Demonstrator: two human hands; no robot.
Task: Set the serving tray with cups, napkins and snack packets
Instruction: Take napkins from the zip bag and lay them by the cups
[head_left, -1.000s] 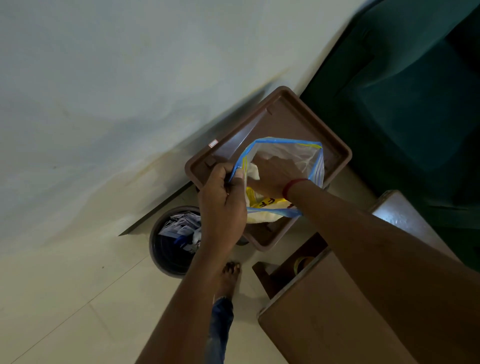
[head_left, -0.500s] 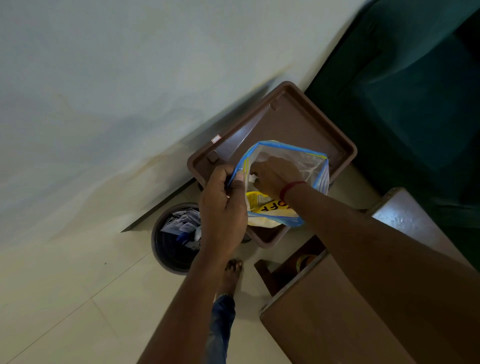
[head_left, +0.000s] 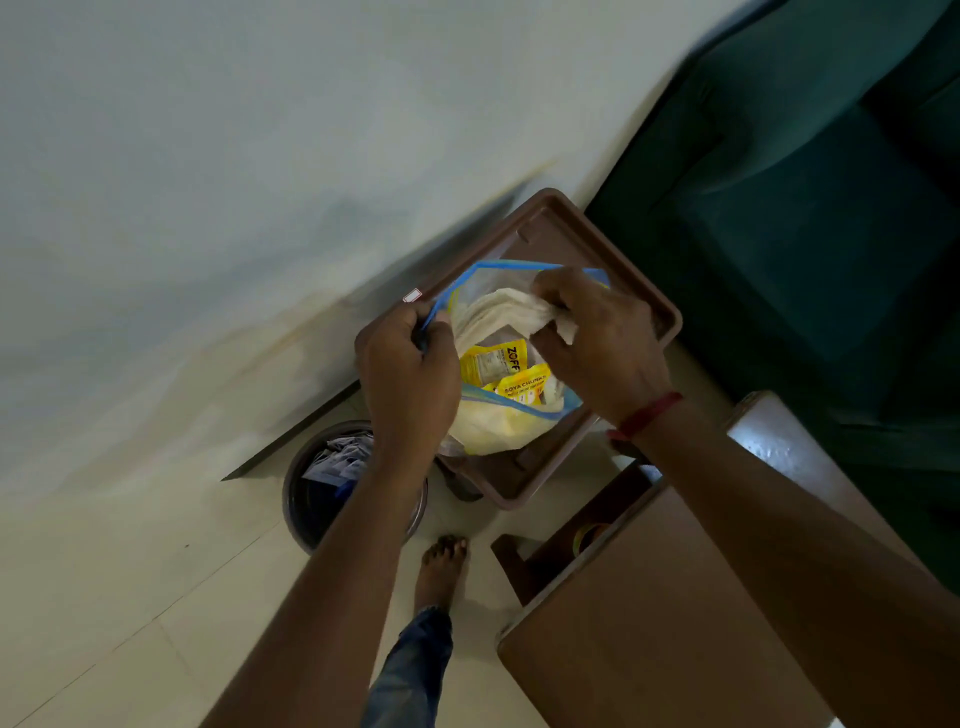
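A brown serving tray lies below my hands. Over it I hold a clear zip bag with a blue rim. My left hand pinches the bag's left rim. My right hand grips a stack of white napkins at the bag's mouth, partly lifted out. Yellow snack packets lie inside the bag under the napkins. No cups are visible.
A round waste bin with paper in it stands on the tiled floor at lower left of the tray. A brown wooden table is at lower right, a dark green sofa at upper right. My bare foot is below the tray.
My right hand was deep inside the bag; now it has come up to the bag's mouth with the white napkins gripped in it. The snack packets show more clearly.
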